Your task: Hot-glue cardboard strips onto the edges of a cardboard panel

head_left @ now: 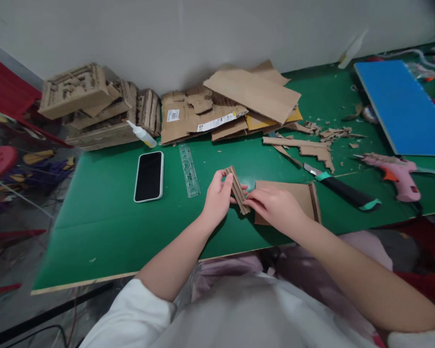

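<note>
A narrow piece of layered cardboard strips (238,189) is held up over the green table, slanting down to the right. My left hand (219,193) grips its upper part, thumb on the near side and fingers behind. The fingers of my right hand (273,205) pinch at its lower right end; whether they hold the strip itself or some small bit on it is hard to see. Under my right hand lies a flat cardboard sheet (297,193) with a raised strip (315,203) along its right edge.
A phone (149,176), clear ruler (189,170) and glue bottle (143,134) lie left. Cardboard sheets (253,92) and stacked cardboard frames (76,92) stand along the wall. Right are a utility knife (342,189) with blade out, cardboard scraps (319,150), a pink glue gun (397,176) and a blue board (406,106).
</note>
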`<action>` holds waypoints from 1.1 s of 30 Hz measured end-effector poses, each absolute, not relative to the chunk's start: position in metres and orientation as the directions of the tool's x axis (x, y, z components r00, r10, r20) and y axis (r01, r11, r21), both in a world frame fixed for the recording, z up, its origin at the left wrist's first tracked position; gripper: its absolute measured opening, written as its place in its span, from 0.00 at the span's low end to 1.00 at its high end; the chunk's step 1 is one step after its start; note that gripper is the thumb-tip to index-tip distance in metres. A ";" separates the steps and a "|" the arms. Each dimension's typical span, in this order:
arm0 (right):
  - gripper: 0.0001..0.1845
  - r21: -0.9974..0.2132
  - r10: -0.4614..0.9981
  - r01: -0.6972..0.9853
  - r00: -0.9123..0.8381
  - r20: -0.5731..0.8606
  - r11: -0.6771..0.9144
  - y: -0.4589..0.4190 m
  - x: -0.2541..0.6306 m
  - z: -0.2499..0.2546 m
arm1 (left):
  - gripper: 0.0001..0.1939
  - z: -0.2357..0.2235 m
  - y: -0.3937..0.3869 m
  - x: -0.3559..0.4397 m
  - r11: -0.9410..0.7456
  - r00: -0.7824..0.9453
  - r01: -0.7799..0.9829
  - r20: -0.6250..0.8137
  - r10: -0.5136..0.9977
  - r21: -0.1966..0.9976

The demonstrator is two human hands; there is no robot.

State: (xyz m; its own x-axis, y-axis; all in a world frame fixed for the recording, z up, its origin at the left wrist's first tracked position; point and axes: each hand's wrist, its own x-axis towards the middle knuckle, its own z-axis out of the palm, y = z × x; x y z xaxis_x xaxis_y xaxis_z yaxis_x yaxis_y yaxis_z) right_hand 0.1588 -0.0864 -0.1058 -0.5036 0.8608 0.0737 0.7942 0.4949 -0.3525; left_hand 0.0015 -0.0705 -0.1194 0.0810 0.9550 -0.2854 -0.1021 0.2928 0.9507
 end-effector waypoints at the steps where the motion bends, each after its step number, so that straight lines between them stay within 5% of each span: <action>1: 0.12 -0.336 0.858 0.798 -0.510 0.065 0.500 -0.086 0.160 -0.105 | 0.14 -0.120 -0.071 0.002 0.292 0.082 -0.095 -0.284 0.955 0.952; 9: 0.13 -0.301 0.834 0.789 -0.551 0.040 0.536 -0.088 0.161 -0.104 | 0.09 -0.123 -0.068 0.001 0.283 0.119 -0.027 -0.278 0.953 0.959; 19: 0.10 -0.598 0.922 0.728 -0.385 0.048 0.335 -0.068 0.180 -0.087 | 0.14 -0.126 -0.068 -0.007 0.118 0.195 0.358 -0.198 0.961 0.926; 23: 0.06 -0.698 0.964 0.679 -0.258 0.062 0.227 -0.055 0.198 -0.089 | 0.15 -0.125 -0.063 -0.016 -0.074 0.112 0.704 -0.008 0.994 0.706; 28: 0.03 -0.648 0.981 0.737 -0.150 0.123 0.194 -0.042 0.214 -0.105 | 0.18 -0.125 -0.063 -0.018 -0.164 0.132 0.926 0.117 0.984 0.339; 33: 0.06 -0.431 0.974 0.897 0.006 0.226 0.095 -0.034 0.228 -0.114 | 0.12 -0.129 -0.070 -0.010 -0.474 0.421 0.796 0.218 0.881 0.376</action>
